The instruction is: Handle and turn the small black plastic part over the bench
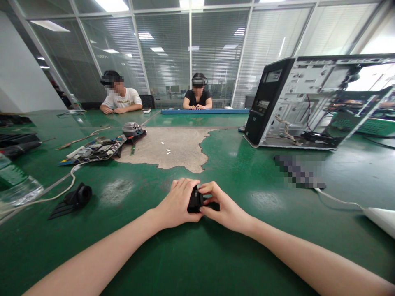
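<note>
Green tabletop (148, 263), one, its coating worn to a single beige patch (175, 144) directly beyond the fingers; glass partition (166, 53) farther back. Small black block (195, 201), one, located between the two hands: left hand (174, 203), fingers wrapped over its left side; right hand (226, 209), thumb and fingertips clamped on its right edge. Whether the block touches the tabletop cannot be told. Left of the fingers: one black plastic piece with a round opening (77, 197); one clear bottle (20, 181), farther out. Ahead-left: one circuit board (95, 149). Ahead-right: one open HP computer tower (267, 102), one pixelated slim item (299, 172) nearer. Across, well beyond the fingers: two seated persons, one in white (126, 98), one in black (197, 98); one long blue bar (203, 111).
</note>
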### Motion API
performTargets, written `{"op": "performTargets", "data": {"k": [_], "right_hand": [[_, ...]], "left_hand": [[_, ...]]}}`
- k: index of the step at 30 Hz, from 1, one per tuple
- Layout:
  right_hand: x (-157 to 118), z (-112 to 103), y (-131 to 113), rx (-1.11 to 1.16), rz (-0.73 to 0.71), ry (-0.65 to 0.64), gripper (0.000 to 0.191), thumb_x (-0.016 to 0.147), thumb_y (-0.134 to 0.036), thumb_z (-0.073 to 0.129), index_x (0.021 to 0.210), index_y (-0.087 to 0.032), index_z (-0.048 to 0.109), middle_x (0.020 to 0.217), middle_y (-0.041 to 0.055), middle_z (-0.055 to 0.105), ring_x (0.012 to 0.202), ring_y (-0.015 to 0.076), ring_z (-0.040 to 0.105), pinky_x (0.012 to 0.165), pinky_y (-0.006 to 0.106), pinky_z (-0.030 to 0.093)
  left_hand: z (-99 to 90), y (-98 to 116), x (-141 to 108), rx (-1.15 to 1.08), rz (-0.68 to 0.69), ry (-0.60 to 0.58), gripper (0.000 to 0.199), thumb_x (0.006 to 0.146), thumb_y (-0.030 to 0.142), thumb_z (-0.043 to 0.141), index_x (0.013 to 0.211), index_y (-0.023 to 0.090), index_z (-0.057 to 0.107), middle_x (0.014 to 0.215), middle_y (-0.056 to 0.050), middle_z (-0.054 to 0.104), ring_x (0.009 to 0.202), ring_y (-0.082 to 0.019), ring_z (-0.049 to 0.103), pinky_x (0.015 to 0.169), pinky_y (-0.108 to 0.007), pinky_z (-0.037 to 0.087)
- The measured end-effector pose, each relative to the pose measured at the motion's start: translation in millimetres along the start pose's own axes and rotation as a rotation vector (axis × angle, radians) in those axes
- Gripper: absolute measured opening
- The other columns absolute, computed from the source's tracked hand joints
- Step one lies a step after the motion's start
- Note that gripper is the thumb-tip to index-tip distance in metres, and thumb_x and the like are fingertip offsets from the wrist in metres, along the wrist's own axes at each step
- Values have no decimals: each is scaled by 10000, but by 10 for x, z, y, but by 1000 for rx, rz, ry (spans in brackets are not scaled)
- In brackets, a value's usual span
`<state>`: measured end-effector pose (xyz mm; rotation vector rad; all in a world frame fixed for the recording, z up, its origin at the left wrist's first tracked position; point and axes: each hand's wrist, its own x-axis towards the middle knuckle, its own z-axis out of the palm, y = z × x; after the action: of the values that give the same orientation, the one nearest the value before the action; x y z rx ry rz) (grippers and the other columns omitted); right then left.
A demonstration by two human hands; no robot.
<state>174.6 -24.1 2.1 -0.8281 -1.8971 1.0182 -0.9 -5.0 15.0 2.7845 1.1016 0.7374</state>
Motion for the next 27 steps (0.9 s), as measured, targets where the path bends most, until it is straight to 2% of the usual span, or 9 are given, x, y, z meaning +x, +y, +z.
{"op": "performTargets", "data": {"k": [5, 13, 17, 21, 27], "right_hand": [[8, -1, 9, 27, 14, 13, 211, 784, -211, 530, 979, -225, 450, 1018, 34, 472, 957, 149, 505, 785, 316, 487], [9, -4, -11, 11, 45, -6, 327, 767, -178, 539, 1066, -237, 420, 1030, 37, 480, 970, 159, 504, 781, 333, 494], [-2, 1, 2, 8, 1, -3, 303, 733, -162, 573, 994, -235, 437, 1036, 30, 460, 984, 157, 492, 788, 316, 486], [4, 3, 18, 38, -5, 3, 224, 769, -209, 546, 972, -226, 454, 1038, 37, 462, 967, 153, 497, 779, 307, 488], [12, -3, -9, 17, 58, 4, 317, 783, -183, 521, 1077, -232, 413, 1029, 41, 482, 963, 157, 512, 785, 327, 484]], "left_hand": [[0, 4, 5, 6, -5, -3, 581, 622, 372, 609, 1108, 166, 364, 1009, -85, 493, 921, -249, 439, 771, -374, 321], [10, -3, 0, -2, 0, 10, 589, 614, 367, 612, 1111, 178, 359, 1018, -83, 497, 918, -252, 442, 772, -378, 319], [8, -3, -7, -3, 7, 3, 600, 592, 325, 625, 1104, 174, 351, 1023, -80, 496, 919, -246, 439, 781, -372, 316], [4, 1, -5, 4, 2, 7, 576, 622, 357, 609, 1101, 167, 353, 1015, -84, 494, 914, -245, 438, 772, -371, 316], [-7, 5, -3, 3, 1, 0, 575, 640, 377, 598, 1115, 168, 351, 1008, -82, 491, 921, -246, 434, 770, -370, 315]]}}
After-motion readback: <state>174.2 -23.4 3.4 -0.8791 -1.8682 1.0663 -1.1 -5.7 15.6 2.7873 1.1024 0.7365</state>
